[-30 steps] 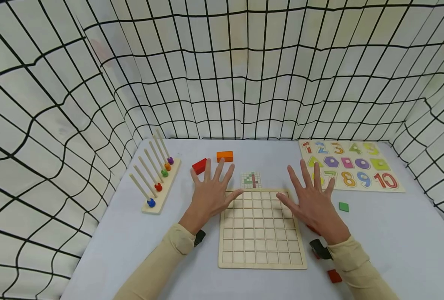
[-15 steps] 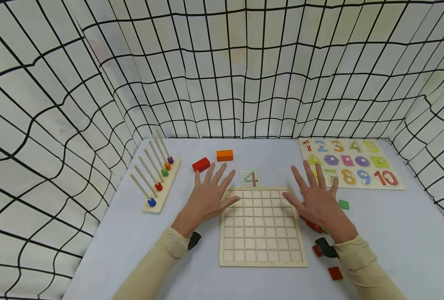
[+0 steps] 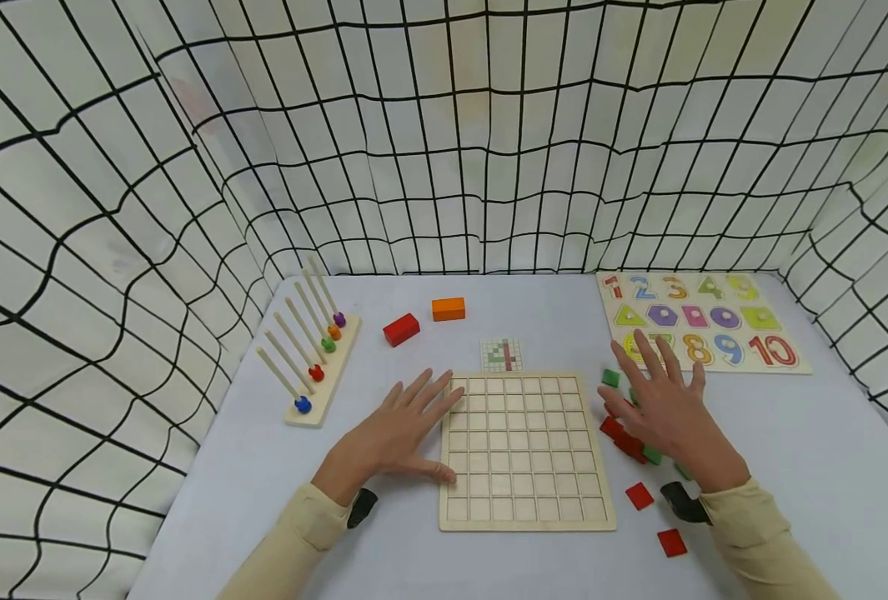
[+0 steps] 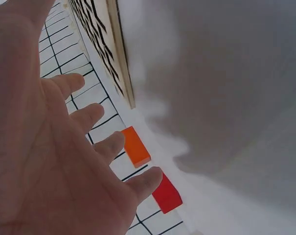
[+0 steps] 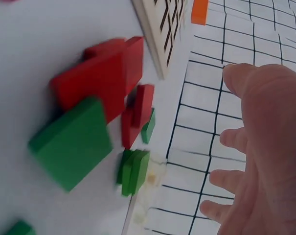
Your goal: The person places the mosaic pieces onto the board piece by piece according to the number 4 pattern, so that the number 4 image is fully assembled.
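A square wooden grid board [image 3: 522, 525] lies flat in the middle of the table. At its left edge is my left hand [image 3: 391, 437], fingers spread and thumb stretched toward the board; whether it touches the board I cannot tell. My right hand [image 3: 669, 412] hovers with spread fingers over the right side, holding nothing. Below it lie loose red square tiles [image 5: 96, 81] and green square tiles [image 5: 74, 144], some overlapping. Two red tiles [image 3: 639, 496] sit apart nearer the front. Behind the board is a small pattern card [image 3: 501, 355] with green and red squares.
At the left stands a wooden peg rack [image 3: 323, 375] with coloured beads at its pegs. A red block [image 3: 402, 330] and an orange block [image 3: 449, 309] lie at the back. A number puzzle board [image 3: 744, 321] occupies the back right. Black netting [image 3: 444, 175] encloses the table.
My left hand has drawn back toward the front and turned, its thumb now lower. The right hand has shifted right, uncovering more red and green tiles.
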`<act>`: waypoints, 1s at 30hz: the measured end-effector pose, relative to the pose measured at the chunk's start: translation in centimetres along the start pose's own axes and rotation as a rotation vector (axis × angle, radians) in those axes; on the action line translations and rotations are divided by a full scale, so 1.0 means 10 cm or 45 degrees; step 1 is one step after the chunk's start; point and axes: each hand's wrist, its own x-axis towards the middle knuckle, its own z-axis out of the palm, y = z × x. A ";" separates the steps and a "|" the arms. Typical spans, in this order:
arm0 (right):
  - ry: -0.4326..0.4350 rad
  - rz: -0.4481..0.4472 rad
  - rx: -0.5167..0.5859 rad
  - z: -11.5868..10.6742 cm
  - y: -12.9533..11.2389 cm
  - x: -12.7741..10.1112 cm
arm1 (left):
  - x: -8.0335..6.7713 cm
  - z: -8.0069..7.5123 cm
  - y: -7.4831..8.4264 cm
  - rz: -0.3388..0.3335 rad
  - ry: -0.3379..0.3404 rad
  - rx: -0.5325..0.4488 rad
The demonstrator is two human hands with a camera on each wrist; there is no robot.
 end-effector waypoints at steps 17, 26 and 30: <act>0.236 -0.207 -0.037 0.26 0.31 0.13 | -0.13 0.19 -0.05 -0.036 -0.087 -0.017; 0.275 -0.299 0.030 0.24 0.28 0.27 | -0.12 0.23 -0.06 -0.024 -0.070 -0.021; 0.253 -0.312 0.074 0.25 0.28 0.30 | -0.12 0.23 -0.06 -0.027 -0.068 -0.042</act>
